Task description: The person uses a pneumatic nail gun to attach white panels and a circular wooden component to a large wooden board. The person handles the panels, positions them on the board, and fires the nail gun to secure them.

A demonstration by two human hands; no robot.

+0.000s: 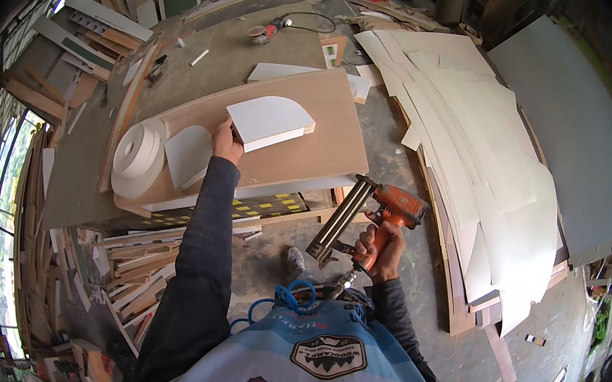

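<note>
My right hand is wrapped round the handle of an orange pneumatic nail gun, held off the table's near edge at the right. An air fitting hangs from its grip. My left hand grips the left end of a thick white-faced panel piece with one rounded corner. That piece rests on a brown board on the worktable. Left of my hand lies a similar white curved piece. Beside it sits a stack of cream-coloured rings.
An angle grinder with a cord lies at the table's far side. Thin white sheets are stacked on the right, beside a large grey panel. Wood offcuts pile up below the table. A blue hose loops near my waist.
</note>
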